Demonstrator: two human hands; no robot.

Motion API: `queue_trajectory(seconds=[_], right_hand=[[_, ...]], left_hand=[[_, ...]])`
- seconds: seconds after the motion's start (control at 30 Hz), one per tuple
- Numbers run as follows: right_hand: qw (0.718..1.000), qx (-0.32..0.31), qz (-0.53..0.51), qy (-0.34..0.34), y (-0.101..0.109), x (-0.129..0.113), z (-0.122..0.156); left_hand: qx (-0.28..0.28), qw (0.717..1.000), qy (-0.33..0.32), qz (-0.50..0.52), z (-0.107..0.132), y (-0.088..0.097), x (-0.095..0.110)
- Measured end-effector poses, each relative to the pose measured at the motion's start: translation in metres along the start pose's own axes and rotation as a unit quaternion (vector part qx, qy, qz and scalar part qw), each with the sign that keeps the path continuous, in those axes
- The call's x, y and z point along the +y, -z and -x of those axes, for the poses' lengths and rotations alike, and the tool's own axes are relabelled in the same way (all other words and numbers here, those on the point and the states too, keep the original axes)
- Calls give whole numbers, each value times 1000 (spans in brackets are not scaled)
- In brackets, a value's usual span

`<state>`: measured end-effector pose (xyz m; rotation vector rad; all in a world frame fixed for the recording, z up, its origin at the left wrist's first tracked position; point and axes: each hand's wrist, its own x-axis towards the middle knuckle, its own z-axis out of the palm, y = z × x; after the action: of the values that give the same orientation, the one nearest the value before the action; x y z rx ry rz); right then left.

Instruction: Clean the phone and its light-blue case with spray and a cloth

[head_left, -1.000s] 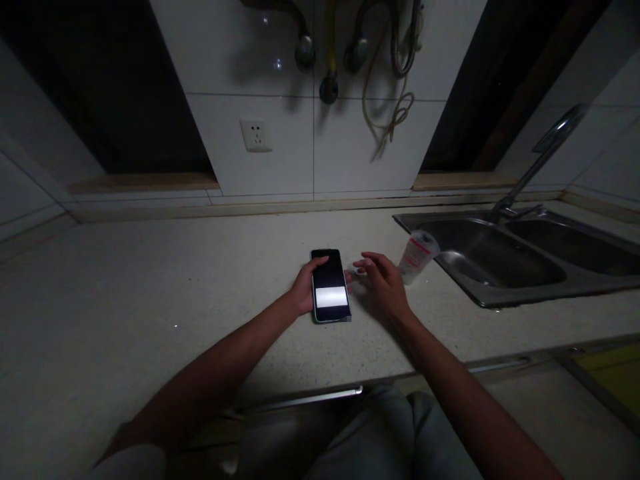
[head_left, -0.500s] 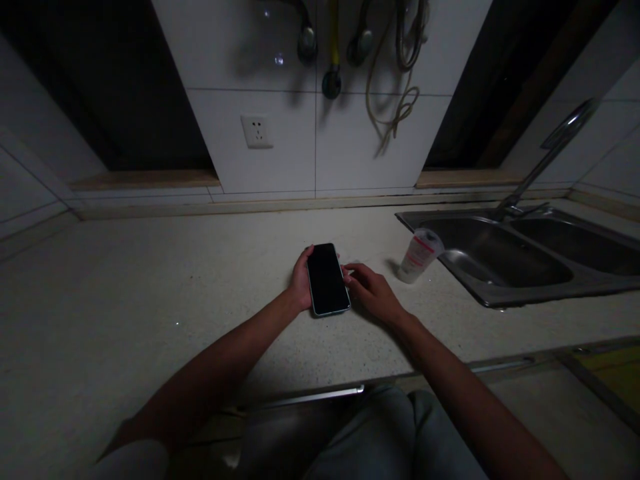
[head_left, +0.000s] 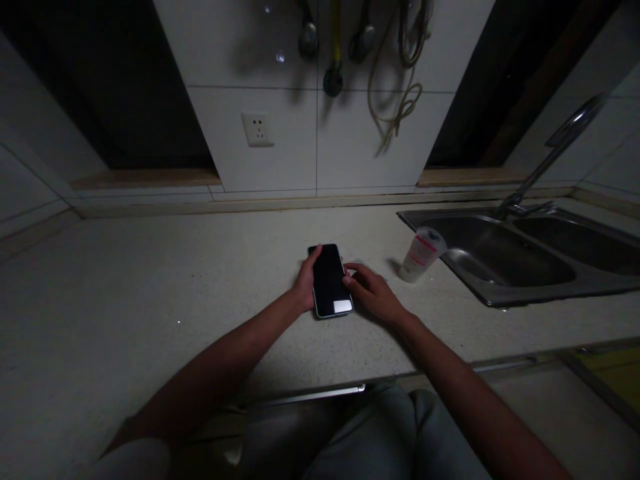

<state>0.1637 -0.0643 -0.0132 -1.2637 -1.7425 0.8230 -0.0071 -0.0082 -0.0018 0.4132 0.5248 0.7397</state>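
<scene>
A smartphone (head_left: 330, 280) with a black screen and a pale edge is held over the countertop. My left hand (head_left: 306, 283) wraps round its left side, the thumb lying on the screen's upper left edge and the other fingers hidden beneath. A bright white reflection shows low on the screen. At the phone's right edge is my right hand (head_left: 370, 290), its thumb and fingertips closed on that side. A clear plastic cup (head_left: 421, 255) with red print stands to the right of my right hand, close to the sink.
The pale countertop (head_left: 150, 280) runs along a tiled wall with a socket (head_left: 257, 129). A double steel sink (head_left: 487, 293) with a tall tap (head_left: 555, 157) is at the right. Pipes and a looped cord (head_left: 397, 120) hang on the wall.
My left thumb has moved further onto the screen. The phone has tilted slightly, and a white reflection now shows near its bottom edge. My right thumb now reaches over the phone's right edge.
</scene>
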Motion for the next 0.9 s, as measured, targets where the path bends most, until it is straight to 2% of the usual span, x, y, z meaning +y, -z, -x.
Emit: queue_trajectory(seconds=[0.2,0.43,0.67,0.9], right_hand=[[1000,-7,-11,-7,-1,4,0],[999,-17,-31,-1,-1,11,-2],[998,-23,-56,-4,-2,14,-1],[994,-35,-106,5,-3,18,-2]], left_hand=[[-10,1000,-9,-8,1,-3,2],[-39,999,-13,-15,-2,2,2],[-40,999,-26,-17,-4,6,0],[-24,999,-26,-17,-2,1,1]])
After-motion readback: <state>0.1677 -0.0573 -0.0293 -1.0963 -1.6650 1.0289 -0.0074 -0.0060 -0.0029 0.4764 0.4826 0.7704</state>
